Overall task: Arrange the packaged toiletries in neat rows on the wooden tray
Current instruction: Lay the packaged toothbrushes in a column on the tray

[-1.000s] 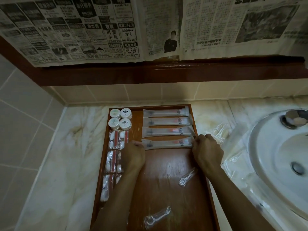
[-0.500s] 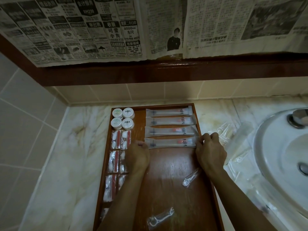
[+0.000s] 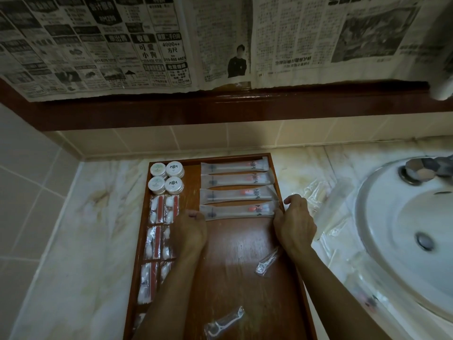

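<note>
Loose floss packets [image 3: 225, 321] lie nearest you on the wooden tray [image 3: 245, 278]. Your left hand [image 3: 192, 231] and right hand [image 3: 294, 223] pinch the ends of the fourth toothbrush packet [image 3: 239, 212]. Square it parallel to the three rows beyond, keeping gaps even.

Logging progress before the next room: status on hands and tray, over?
Left hand and right hand pinch the ends of the fourth toothbrush packet on the wooden tray. Two floss picks loose, unsorted.

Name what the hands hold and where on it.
Both hold the nearest toothbrush packet: left hand at its left end, right hand at its right end.
</note>
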